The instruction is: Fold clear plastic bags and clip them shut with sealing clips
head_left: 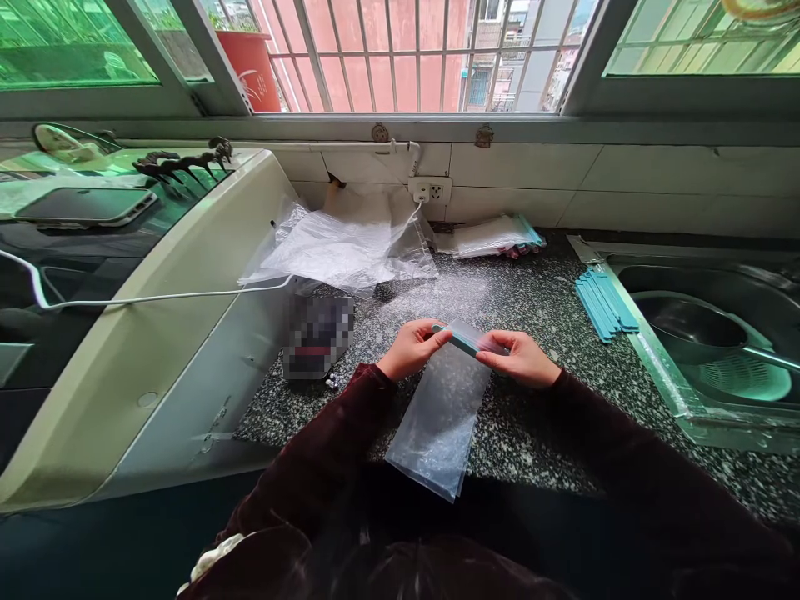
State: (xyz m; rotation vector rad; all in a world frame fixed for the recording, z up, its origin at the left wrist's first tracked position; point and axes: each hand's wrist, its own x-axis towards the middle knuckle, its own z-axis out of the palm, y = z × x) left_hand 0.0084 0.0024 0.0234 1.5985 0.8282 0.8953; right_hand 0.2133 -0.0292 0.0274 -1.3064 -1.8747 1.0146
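Note:
My left hand (411, 350) is closed on the left end of a flat teal strip (462, 341) with a rounded tip. At the strip's other end, the fingers of my right hand (523, 358) pinch it together with the top of a clear plastic bag (441, 417). The bag hangs down from the strip toward the counter's front edge. Whether the strip lies inside or against the bag I cannot tell. A stack of similar teal strips (605, 302) rests at the right, beside the sink.
Loose clear bags (350, 242) lie at the back left, and a pile of filled bags (497, 236) by the wall. A blurred dark object (317, 337) sits left of my hands. The sink (681, 408) holds a pan (687, 321). A white cable (187, 295) crosses the left side.

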